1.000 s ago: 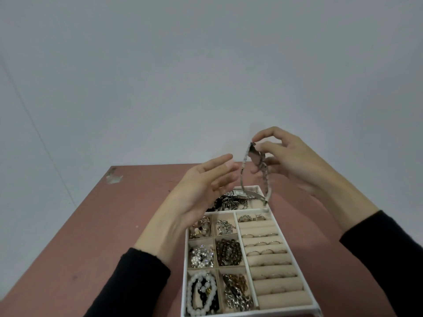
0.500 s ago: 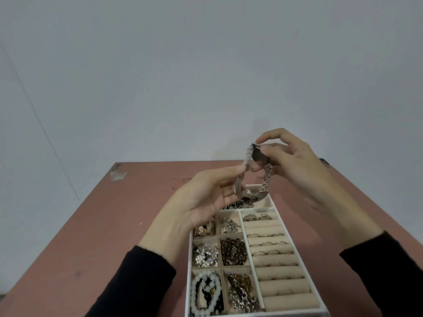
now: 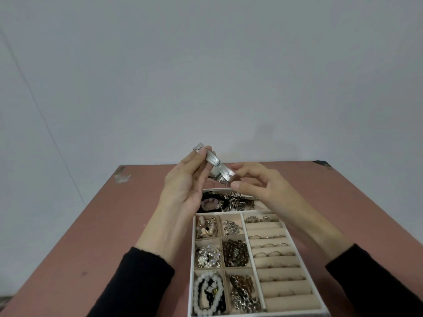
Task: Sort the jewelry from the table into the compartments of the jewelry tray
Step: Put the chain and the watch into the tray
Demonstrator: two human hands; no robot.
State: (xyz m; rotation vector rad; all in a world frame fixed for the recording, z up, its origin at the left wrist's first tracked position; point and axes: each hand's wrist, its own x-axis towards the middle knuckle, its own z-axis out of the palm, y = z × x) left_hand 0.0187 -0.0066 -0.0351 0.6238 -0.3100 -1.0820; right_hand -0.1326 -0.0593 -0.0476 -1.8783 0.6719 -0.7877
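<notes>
**Metal band held over tray**

We are gripping a silver metal band (image 3: 216, 167) in both hands above the jewelry tray (image 3: 244, 234): left hand (image 3: 187, 186) fingers pinching its upper end, right hand (image 3: 258, 186) fingers closing on its lower end. Our palms are hiding part of the tray's far compartment; its near edge is cut off.

A reddish-brown table (image 3: 96, 225) with a chipped far-left corner carries the white jewelry tray (image 3: 191, 259)

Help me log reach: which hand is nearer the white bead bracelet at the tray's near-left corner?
Left. The left hand hovers above that side; the right hand is farther right of the white bead bracelet.
</notes>
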